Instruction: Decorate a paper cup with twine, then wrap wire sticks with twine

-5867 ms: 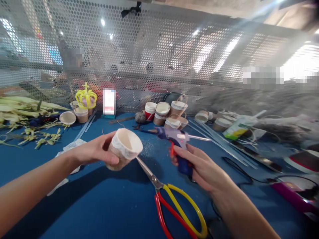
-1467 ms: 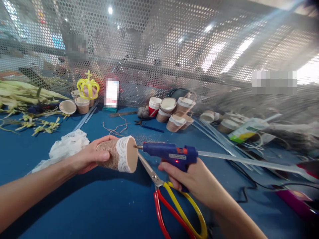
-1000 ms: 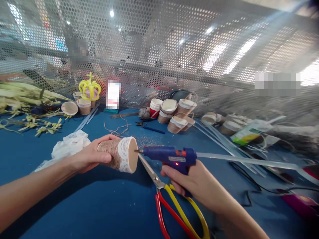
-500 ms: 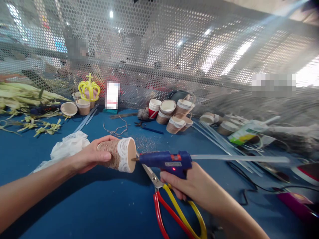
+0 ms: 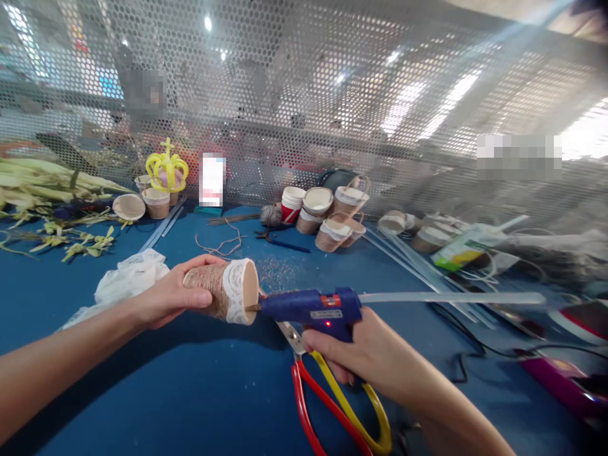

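While the twine-wrapped cup (image 5: 213,284), held on its side at eight o'clock from the view's centre, points its mouth toward three, the left hand (image 5: 173,294) grips its closed end. The right hand (image 5: 368,345) holds the glue gun (image 5: 294,304), nozzle at the mouth; contact is unclear. Best brace both wrists, squeeze gently and mind the scissors (image 5: 295,340) at four o'clock from the cup.

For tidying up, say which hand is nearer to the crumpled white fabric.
Left. The left hand is just right of the crumpled white fabric; the right hand, on the glue gun, is much farther right.
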`<act>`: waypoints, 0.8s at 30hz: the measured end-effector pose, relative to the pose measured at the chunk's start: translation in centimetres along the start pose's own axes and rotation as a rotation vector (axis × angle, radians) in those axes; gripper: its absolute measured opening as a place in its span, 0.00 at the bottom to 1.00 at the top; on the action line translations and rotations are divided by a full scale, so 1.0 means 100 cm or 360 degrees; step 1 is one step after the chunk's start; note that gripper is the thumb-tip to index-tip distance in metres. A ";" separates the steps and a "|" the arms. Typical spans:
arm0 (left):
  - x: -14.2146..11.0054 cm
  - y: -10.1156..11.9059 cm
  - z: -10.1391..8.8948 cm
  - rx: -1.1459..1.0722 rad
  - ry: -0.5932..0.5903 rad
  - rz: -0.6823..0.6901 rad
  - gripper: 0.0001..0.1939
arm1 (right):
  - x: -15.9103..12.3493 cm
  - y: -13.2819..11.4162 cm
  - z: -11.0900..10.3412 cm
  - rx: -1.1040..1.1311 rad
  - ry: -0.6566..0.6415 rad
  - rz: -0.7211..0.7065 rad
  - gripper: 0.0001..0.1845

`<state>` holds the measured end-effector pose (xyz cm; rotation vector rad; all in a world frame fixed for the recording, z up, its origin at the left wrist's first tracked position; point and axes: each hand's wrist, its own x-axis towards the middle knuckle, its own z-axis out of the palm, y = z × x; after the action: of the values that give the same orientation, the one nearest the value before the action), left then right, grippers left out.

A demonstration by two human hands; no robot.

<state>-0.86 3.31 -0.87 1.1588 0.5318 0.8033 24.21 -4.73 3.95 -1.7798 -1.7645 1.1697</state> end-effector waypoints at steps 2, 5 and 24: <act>0.000 0.000 0.000 -0.0024 0.0030 0.0018 0.27 | -0.001 0.000 -0.001 0.0063 0.0000 -0.0046 0.17; 0.000 0.001 0.001 -0.0041 0.0029 0.0034 0.27 | 0.001 0.001 -0.002 0.0065 0.0130 -0.0095 0.18; 0.002 -0.008 -0.002 -0.0242 0.0096 0.0042 0.23 | 0.004 0.002 -0.009 0.0782 0.0131 -0.0272 0.15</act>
<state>-0.66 3.45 -1.67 1.0056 0.4974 0.8883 24.90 -4.11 4.22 -1.3417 -1.3946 1.2983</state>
